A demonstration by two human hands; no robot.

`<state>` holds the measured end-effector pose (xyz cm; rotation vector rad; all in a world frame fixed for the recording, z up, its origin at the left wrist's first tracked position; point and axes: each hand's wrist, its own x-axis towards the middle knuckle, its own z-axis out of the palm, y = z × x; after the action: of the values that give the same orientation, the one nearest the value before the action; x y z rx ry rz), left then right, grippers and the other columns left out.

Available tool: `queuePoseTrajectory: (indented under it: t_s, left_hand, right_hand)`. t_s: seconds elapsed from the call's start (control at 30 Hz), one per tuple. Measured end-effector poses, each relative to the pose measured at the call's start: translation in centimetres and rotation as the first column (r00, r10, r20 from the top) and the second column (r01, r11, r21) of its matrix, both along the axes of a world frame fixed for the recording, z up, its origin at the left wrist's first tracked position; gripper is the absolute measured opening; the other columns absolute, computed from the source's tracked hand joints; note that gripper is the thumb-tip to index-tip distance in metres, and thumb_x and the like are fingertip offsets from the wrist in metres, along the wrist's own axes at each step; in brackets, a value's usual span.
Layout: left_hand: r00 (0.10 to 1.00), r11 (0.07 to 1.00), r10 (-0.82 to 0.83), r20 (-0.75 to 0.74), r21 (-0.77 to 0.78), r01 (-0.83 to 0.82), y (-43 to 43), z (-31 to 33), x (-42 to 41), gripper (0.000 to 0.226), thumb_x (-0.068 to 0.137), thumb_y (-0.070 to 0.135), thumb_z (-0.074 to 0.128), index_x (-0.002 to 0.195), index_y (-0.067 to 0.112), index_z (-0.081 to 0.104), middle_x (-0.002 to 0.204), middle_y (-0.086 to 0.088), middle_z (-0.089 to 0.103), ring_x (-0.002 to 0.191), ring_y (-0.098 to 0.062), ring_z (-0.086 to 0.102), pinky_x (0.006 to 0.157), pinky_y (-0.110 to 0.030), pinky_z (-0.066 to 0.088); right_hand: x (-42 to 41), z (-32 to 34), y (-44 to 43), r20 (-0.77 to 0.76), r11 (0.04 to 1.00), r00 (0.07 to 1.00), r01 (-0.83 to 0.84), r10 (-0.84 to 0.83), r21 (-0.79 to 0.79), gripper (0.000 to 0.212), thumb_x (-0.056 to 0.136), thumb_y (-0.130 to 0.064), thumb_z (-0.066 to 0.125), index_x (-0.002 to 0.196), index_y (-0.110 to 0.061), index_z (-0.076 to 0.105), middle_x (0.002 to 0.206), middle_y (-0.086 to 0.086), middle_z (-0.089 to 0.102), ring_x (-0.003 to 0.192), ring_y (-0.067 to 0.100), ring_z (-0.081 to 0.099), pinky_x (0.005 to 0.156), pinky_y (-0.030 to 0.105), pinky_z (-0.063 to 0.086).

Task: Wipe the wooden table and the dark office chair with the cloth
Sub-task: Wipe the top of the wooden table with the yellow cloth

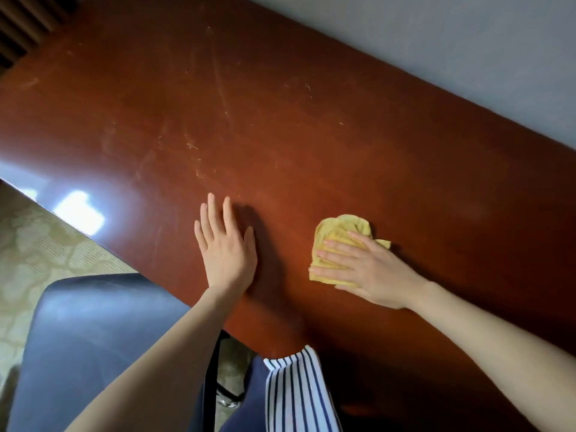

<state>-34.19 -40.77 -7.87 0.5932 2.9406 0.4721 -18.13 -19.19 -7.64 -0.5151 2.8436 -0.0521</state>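
A reddish-brown wooden table (280, 126) fills most of the view, its glossy top marked with fine scratches and smears. A folded yellow cloth (338, 232) lies on it near the front edge. My right hand (371, 269) presses flat on the cloth with straight fingers pointing left. To the left of the cloth, my left hand (226, 247) rests palm down on the bare wood, fingers straight and slightly spread. The dark office chair (93, 335) stands at the lower left, its seat partly tucked under the table's edge and partly behind my left forearm.
A grey wall (452, 42) runs along the table's far edge. Patterned beige carpet (37, 254) lies at the left beside the chair. A slatted dark panel (21, 23) shows in the top left corner. My striped shirt and dark trousers are at the bottom.
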Motion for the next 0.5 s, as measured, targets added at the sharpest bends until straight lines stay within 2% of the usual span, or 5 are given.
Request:
queuePoseTrajectory:
  t_s: [0.13, 0.23, 0.33, 0.5]
  left_hand:
    - [0.998, 0.999, 0.051, -0.031, -0.004, -0.051, 0.4, -1.5, -1.4, 0.053, 0.098, 0.025, 0.039, 0.146, 0.005, 0.027, 0.156, -0.019, 0.011, 0.144, -0.037, 0.005, 0.117, -0.048, 0.005]
    - [0.993, 0.994, 0.109, -0.034, 0.003, -0.109, 0.5, -2.3, -1.8, 0.055, 0.096, 0.029, 0.030, 0.146, 0.008, 0.025, 0.157, -0.017, 0.010, 0.145, -0.031, 0.003, 0.117, -0.045, 0.001]
    - [0.992, 0.993, 0.116, -0.055, 0.038, -0.114, 0.6, -2.6, -1.9, 0.054, 0.096, 0.027, 0.030, 0.146, 0.009, 0.025, 0.157, -0.015, 0.012, 0.146, -0.028, 0.003, 0.117, -0.042, -0.001]
    - [0.988, 0.987, 0.150, -0.032, 0.065, -0.148, 0.7, -2.6, -1.9, 0.054, 0.097, 0.023, 0.024, 0.148, 0.005, 0.019, 0.158, -0.013, 0.009, 0.146, -0.025, 0.002, 0.118, -0.040, -0.002]
  right_hand:
    - [-1.2, 0.5, 5.0, -0.006, 0.993, 0.994, 0.107, -0.107, -0.044, 0.048, 0.097, -0.038, 0.031, 0.144, -0.034, 0.032, 0.147, -0.005, 0.040, 0.139, 0.016, 0.034, 0.113, 0.043, 0.020]
    - [-4.6, 0.9, 8.3, 0.025, 0.963, 0.966, 0.260, -0.259, -0.069, 0.045, 0.101, -0.044, 0.027, 0.145, -0.037, 0.024, 0.151, -0.007, 0.032, 0.141, 0.011, 0.022, 0.116, 0.040, 0.013]
    - [-8.4, 0.8, 10.6, 0.054, 0.908, 0.912, 0.411, -0.408, -0.080, 0.048, 0.098, -0.048, 0.018, 0.146, -0.043, 0.011, 0.155, -0.008, 0.026, 0.145, 0.009, 0.011, 0.118, 0.039, 0.004]
    - [-15.8, -0.5, 11.5, 0.021, 0.786, 0.786, 0.618, -0.618, -0.020, 0.049, 0.101, -0.049, 0.019, 0.148, -0.049, 0.006, 0.160, -0.011, 0.008, 0.147, 0.012, 0.002, 0.116, 0.043, -0.001]
